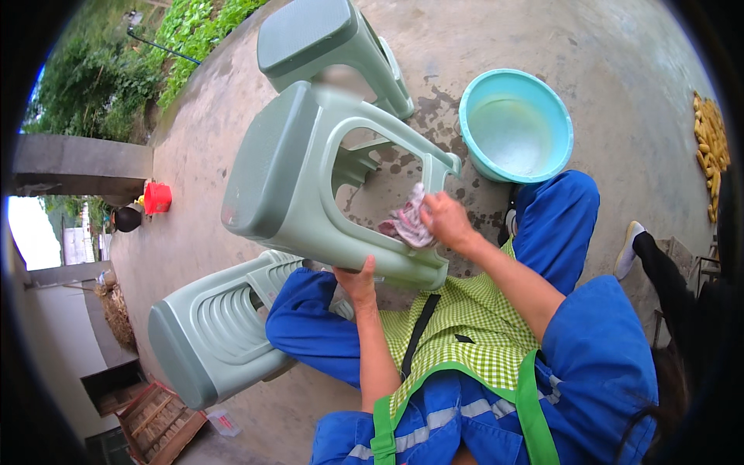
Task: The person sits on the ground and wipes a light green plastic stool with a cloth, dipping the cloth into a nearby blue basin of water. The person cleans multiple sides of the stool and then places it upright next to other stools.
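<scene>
A green plastic stool [302, 180] lies tilted before me, its darker seat towards the left. My left hand [357, 283] grips the stool's lower side, thumb up on the near panel and fingers hidden beneath. In my right hand [446, 220] is a crumpled pinkish cloth [408, 224], held against the frame around the side opening, near the leg end. A turquoise plastic basin [515, 125] with cloudy water stands beyond my right knee.
Another green stool [325, 40] stands beyond; a stool with ribbed sides [215, 331] is by my left knee. Wet spots mark the concrete. Farther off are a red bucket [157, 198], a wooden crate [157, 424], corn cobs [710, 148] and a person's leg [657, 261] at right.
</scene>
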The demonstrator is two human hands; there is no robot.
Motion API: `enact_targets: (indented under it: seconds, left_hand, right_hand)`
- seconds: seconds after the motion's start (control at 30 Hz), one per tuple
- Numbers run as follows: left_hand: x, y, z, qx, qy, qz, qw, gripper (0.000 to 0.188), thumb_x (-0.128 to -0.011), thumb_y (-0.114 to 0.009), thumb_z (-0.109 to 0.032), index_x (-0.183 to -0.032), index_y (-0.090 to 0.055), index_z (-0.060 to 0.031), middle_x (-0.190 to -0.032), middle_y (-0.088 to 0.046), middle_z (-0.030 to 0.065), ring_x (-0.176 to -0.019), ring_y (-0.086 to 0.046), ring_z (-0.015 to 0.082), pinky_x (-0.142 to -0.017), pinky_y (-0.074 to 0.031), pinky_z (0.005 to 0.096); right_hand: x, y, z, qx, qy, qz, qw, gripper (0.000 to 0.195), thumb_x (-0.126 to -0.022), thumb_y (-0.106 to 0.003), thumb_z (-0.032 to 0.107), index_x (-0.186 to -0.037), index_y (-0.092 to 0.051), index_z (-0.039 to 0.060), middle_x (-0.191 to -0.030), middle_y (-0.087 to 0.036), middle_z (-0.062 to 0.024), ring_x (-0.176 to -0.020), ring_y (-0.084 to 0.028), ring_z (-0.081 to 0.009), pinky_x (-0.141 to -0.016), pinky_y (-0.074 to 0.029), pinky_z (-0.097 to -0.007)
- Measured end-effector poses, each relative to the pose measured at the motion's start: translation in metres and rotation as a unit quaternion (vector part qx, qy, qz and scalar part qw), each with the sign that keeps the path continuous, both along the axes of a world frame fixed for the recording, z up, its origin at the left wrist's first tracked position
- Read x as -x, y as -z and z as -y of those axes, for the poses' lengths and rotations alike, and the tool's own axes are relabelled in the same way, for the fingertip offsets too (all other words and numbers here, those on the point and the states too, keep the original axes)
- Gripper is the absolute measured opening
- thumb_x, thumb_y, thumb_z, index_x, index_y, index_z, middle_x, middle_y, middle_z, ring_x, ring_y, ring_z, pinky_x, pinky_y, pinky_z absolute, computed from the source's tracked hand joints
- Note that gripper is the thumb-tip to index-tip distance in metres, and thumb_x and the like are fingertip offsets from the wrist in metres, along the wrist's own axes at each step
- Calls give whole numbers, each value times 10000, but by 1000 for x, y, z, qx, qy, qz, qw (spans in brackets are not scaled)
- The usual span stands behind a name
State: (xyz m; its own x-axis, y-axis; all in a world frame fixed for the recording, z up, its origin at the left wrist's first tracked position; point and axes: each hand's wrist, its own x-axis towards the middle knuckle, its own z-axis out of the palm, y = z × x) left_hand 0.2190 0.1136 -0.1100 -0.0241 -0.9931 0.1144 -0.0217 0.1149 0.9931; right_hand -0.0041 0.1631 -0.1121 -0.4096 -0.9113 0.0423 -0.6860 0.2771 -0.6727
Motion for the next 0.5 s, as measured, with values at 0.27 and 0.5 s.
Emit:
enact_targets:
  seconds: [0.27,0.5]
  left_hand:
    - [9,-3,0,-42,32,-23,998,649,-581,-806,-152,-1129,-485,-21,-1048,-530,47,-930,-516,165,-851,-429,315]
    - [18,-15,10,6,-3,-63,998,571,-669,-764,-178,-1135,-475,-17,-1020,-560,77,-888,-548,177,-823,-457,324]
  right_hand:
    - [75,38,60,-33,103,-43,993,240,-812,-592,185,-979,-475,58,-858,-578,-209,-763,-603,-393,-641,-492,-466]
    - [4,-18,8,-81,-38,76,993,246,-796,-530,154,-982,-450,14,-736,-609,-206,-692,-609,-398,-620,-496,-492]
